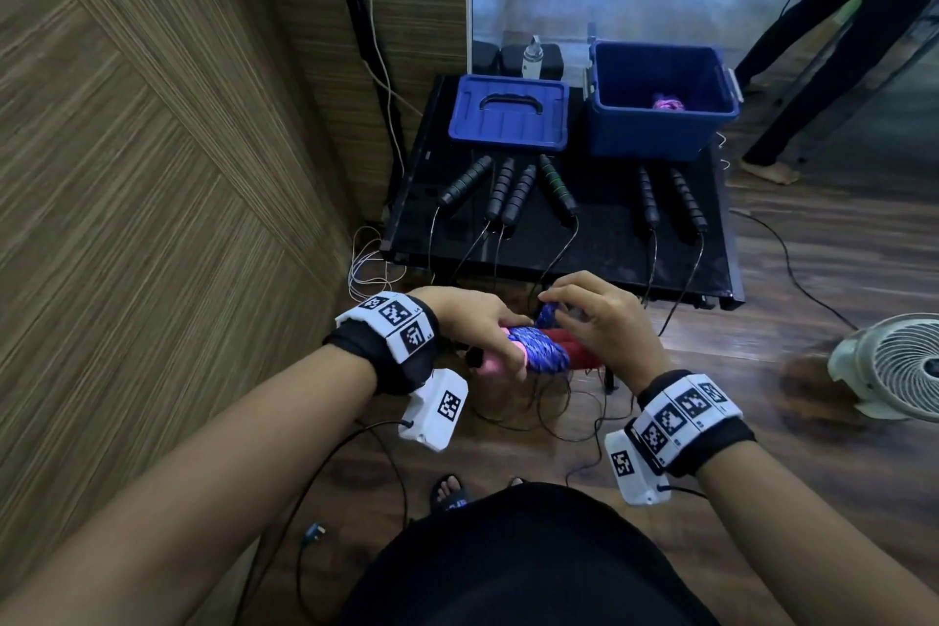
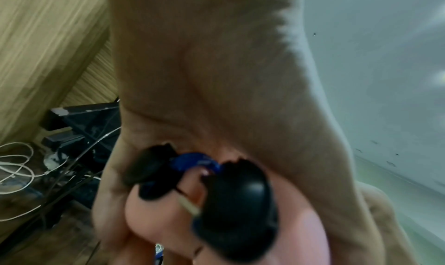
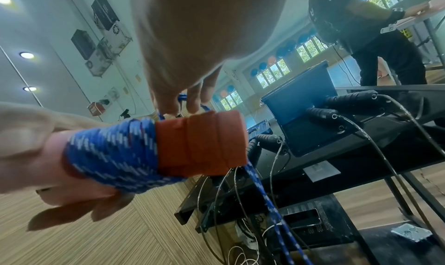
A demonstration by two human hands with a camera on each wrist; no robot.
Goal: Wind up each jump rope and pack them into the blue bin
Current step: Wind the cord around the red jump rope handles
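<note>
No brand name or readable writing shows on any item; the white bands on your wrists carry only black-and-white square code markers.

Your left hand point(image 1: 477, 325) is clenched around two handles held side by side, one pink point(image 1: 490, 363) and one red point(image 3: 201, 145), with black end caps showing in the left wrist view. A blue rope point(image 3: 110, 155) flecked with white is wound in tight turns around both handles, next to the red one. Your right hand point(image 1: 594, 315) pinches a loop of the same rope above the bundle. A loose length of it hangs down from the bundle toward the floor. You hold the bundle in the air in front of the near edge of the black table point(image 1: 609, 249).

The blue bin point(image 1: 660, 102) stands open at the far right corner of the table. A wound pink-purple rope point(image 1: 668, 104) lies inside it. The blue lid point(image 1: 508, 112), with a moulded handle, lies flat at the far left corner.

Six black ribbed handles lie on the table with thin dark cords running over the near edge: four point(image 1: 508, 188) in front of the lid and two point(image 1: 670, 201) in front of the bin. Two of the four bear a green ring.

A white fan point(image 1: 894, 366) stands on the wood floor to the right.
</note>
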